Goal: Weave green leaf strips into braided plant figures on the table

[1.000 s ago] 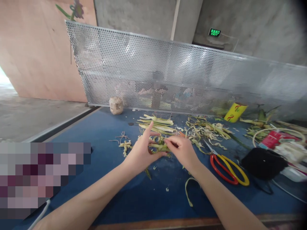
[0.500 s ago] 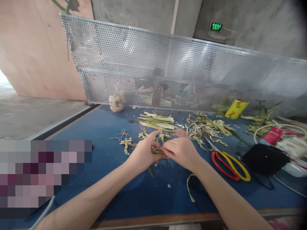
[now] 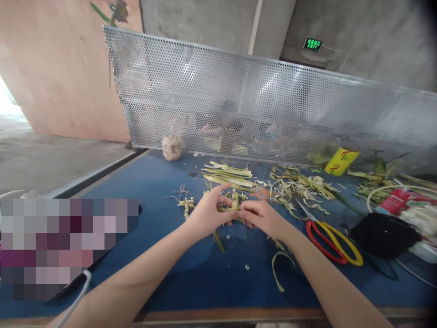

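The left hand and right hand, close together, pinch the leaf strip over the counter, left of the scissors. Expect light, pliable, easily torn material: hold gently by its broad part, not by thin ends.

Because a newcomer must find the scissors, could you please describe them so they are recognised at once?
On the blue table, look right of the person's right hand, just left of the black object. The scissors lie there, pointing toward the heap of plant scraps. Unlike their neighbours, they have two looped handles, one red and one yellow.
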`<state>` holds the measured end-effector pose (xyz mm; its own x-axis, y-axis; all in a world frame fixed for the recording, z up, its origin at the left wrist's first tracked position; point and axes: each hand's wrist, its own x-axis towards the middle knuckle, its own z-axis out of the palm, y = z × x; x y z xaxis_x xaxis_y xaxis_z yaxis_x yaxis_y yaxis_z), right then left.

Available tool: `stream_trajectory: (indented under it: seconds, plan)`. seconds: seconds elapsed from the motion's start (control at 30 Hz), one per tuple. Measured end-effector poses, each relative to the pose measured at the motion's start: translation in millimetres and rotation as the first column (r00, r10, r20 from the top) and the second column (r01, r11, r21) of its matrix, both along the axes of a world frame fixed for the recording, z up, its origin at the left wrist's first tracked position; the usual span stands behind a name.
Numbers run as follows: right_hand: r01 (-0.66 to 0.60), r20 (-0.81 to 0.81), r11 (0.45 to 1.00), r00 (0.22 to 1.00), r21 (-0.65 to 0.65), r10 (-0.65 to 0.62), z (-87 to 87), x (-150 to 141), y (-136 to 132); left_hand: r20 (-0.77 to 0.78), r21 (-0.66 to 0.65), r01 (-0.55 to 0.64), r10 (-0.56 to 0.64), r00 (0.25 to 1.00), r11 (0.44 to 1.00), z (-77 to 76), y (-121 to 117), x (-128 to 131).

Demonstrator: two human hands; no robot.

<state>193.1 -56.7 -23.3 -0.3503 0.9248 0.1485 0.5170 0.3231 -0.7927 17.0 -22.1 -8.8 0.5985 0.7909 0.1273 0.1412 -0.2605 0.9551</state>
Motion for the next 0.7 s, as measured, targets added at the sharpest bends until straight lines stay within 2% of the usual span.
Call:
stream_trajectory:
  seconds: [0.17, 0.53, 0.7]
  plan:
    - [-0.029, -0.13, 0.997, 0.991, -0.072, 0.019, 3.2, 0, -2, 0.128, -0.069, 0.129, -0.12, 0.984, 0.989, 1.8, 2, -1]
    - [0.021, -0.1, 0.999, 0.995, 0.045, -0.017, 11.3, 8, -5, 0.077, -0.107, 0.028, -0.02, 0.997, 0.994, 4.4, 1, -2]
    - [0.049, -0.069, 0.999, 0.996, -0.009, -0.049, 10.4, 10, -3, 0.044, -0.154, 0.069, -0.063, 0.997, 0.986, 9.0, 5, -5]
